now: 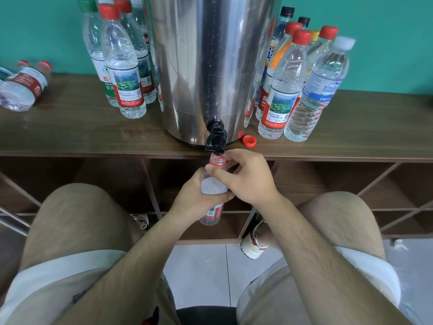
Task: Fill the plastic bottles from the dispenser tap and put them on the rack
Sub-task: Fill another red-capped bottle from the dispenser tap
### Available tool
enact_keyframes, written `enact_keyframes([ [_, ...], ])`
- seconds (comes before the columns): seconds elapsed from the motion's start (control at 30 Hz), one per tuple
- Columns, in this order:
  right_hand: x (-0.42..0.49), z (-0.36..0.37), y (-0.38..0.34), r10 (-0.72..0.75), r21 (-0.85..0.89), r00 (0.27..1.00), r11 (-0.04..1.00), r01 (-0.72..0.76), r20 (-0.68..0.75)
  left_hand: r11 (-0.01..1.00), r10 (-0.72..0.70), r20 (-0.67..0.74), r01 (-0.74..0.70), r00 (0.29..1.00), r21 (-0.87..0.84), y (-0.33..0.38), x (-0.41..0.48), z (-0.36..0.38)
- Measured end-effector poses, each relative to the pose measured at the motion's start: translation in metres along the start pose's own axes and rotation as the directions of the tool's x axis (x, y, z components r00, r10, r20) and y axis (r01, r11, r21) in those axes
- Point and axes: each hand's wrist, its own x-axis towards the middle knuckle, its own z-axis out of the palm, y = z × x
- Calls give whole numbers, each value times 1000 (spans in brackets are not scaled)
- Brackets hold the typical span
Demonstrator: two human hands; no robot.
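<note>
Bottle (214, 186), uncapped and upright, mouth directly under the black tap (216, 140), just off the front edge of the wooden top (93, 137). Left hand (193, 199) wraps its body. Right hand (249, 177) pinches the neck, thumb on the shoulder. Red cap (249, 140) lies near that edge, right of the tap.

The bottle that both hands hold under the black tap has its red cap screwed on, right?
Not quite. The head view shows the bottle held by the left hand and right hand under the black tap, but its mouth is open: only a red ring sits round the neck. A loose red cap lies on the wooden top beside the steel dispenser.
</note>
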Motion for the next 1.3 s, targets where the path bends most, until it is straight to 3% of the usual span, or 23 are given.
enact_keyframes([
  [0.57, 0, -2, 3, 63, -22, 992, 998, -61, 108, 997, -58, 57, 55, 997, 45, 0, -4, 3],
  [1.3, 0, -2, 3, 64, -26, 991, 998, -61, 121, 994, -88, 58, 84, 994, 75, 2, -4, 3],
])
